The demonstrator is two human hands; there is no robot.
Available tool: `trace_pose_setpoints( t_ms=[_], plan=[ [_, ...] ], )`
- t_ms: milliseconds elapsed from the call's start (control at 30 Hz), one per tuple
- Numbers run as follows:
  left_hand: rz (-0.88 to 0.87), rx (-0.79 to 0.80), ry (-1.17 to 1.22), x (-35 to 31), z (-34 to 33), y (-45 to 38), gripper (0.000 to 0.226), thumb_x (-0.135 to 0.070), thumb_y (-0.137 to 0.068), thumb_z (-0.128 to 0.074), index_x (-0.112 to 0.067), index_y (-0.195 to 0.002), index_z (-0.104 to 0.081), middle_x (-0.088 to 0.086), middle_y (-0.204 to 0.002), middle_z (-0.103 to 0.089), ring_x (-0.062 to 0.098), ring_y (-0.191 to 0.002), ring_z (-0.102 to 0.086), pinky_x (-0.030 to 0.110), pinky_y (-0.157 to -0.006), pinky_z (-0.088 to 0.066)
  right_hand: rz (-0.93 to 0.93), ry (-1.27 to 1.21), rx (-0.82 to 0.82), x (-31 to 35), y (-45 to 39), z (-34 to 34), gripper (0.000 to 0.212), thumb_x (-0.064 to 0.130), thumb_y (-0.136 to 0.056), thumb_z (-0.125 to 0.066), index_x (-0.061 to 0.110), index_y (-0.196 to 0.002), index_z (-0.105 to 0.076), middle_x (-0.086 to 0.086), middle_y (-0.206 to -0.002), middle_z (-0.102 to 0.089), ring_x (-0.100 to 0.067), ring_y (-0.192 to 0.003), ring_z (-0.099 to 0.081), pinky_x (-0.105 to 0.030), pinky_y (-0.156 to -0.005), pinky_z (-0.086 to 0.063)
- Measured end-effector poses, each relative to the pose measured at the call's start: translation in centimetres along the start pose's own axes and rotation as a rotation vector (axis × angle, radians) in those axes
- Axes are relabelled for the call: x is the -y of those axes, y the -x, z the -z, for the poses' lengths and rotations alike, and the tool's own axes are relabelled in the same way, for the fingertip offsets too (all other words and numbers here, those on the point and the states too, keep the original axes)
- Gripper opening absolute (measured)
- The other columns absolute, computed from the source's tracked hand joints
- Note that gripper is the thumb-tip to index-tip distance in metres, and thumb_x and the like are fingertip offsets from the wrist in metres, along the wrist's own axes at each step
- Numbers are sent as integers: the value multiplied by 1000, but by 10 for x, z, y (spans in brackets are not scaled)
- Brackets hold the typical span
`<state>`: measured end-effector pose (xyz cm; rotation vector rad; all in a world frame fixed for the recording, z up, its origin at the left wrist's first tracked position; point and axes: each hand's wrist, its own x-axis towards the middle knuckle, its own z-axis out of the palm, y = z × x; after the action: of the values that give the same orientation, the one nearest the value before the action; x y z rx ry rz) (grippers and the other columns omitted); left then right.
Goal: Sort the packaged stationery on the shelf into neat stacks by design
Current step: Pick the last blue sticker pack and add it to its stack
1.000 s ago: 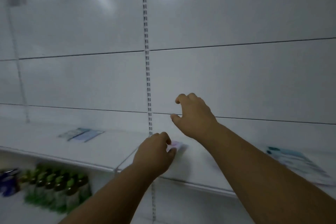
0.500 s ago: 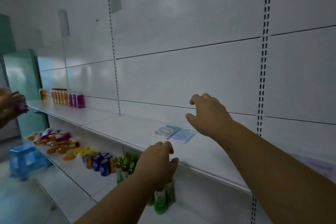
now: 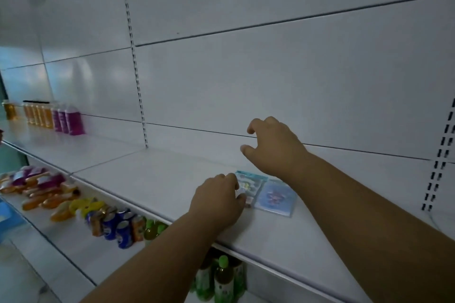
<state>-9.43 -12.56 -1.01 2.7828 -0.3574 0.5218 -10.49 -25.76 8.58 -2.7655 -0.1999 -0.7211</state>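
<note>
Your left hand [image 3: 218, 198] sits low on the shelf [image 3: 152, 179], knuckles toward you, its fingers curled down onto the near left corner of the teal-topped packet [image 3: 248, 183]. It looks as if the fingertips pinch a small packet there, but the hand covers the contact and you cannot tell for sure whether it grips or only presses.

Your right hand [image 3: 273, 146] hovers above the shelf, well clear of the surface, with its fingers loosely bent, thumb and forefinger apart, holding nothing.

The two packets lie flat and side by side, touching or nearly so. The teal-topped one is on the left. The blue packet [image 3: 277, 198] with a purple figure lies just to its right. Each runs its long axis from about 5 o'clock near you to 11 o'clock toward the back wall, slightly skewed to the shelf edge.

From your left hand the blue packet is at 3 o'clock, just beside it. From your right hand both packets lie at 6 o'clock, below the wrist and forearm. So the left hand is the nearer one to the packets, and the right must drop and draw back toward you to reach them.

The designs differ, so I judge these belong in separate stacks. Squaring each packet to the shelf edge looks like the next need.

On the lower shelf at 8 o'clock stand cans [image 3: 118, 225] and green bottles [image 3: 222, 278]. Far off at 10 o'clock stand purple bottles [image 3: 69, 118].
</note>
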Motion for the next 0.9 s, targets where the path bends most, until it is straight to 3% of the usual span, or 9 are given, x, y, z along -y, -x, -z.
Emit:
trace_pose_setpoints(
  t_ms=[200, 367, 500, 633, 767, 900],
  plan=[
    [47, 136, -202, 27, -28, -51, 65, -71, -86, -38, -19, -121, -54, 3, -119, -61, 23, -108, -54, 38, -88, -43, -151, 111, -28, 6, -14, -20, 45, 47, -89, -57, 23, -127, -51, -7, -126, -52, -28, -113, -51, -43, -95, -47],
    [-78, 195, -71, 32, -30, -78, 59, -67, -77, -59, -22, -115, -52, 0, -113, -67, 18, -92, -58, 32, -81, -49, -294, 192, -40, 11, -11, -38, 44, 47, -88, -57, 22, -125, -52, -7, -124, -53, -28, -111, -53, -43, -93, -48],
    [9, 257, 239, 40, -29, -88, 66, -49, -75, -75, -16, -122, -41, 9, -123, -53, 27, -111, -58, 34, -87, -48, -422, 216, -10, 9, 1, -52, 44, 45, -88, -58, 21, -125, -52, -7, -125, -52, -28, -111, -53, -42, -93, -48],
    [34, 176, 515, 56, -17, -97, 50, -20, -86, -66, -6, -128, -42, 18, -129, -46, 35, -116, -55, 37, -93, -47, -536, 250, 54, 4, 5, -59, 43, 42, -88, -60, 18, -123, -52, -9, -123, -52, -29, -107, -54, -39, -89, -48],
    [46, 31, 874, 77, -5, -101, 27, -20, -83, -62, -9, -108, -61, 13, -107, -68, 28, -87, -68, 41, -81, -58, -691, 309, 166, -4, 8, -79, 51, 51, -85, -55, 15, -121, -54, -13, -124, -58, -34, -113, -54, -38, -92, -44],
    [80, 26, 1211, 87, 9, -88, 13, -15, -93, -58, -18, -105, -55, 4, -99, -67, 20, -85, -68, 41, -79, -58, -836, 352, 329, -11, 10, -103, 63, 60, -74, -53, 21, -123, -58, -8, -128, -61, -31, -117, -57, -38, -98, -41]
  ],
)
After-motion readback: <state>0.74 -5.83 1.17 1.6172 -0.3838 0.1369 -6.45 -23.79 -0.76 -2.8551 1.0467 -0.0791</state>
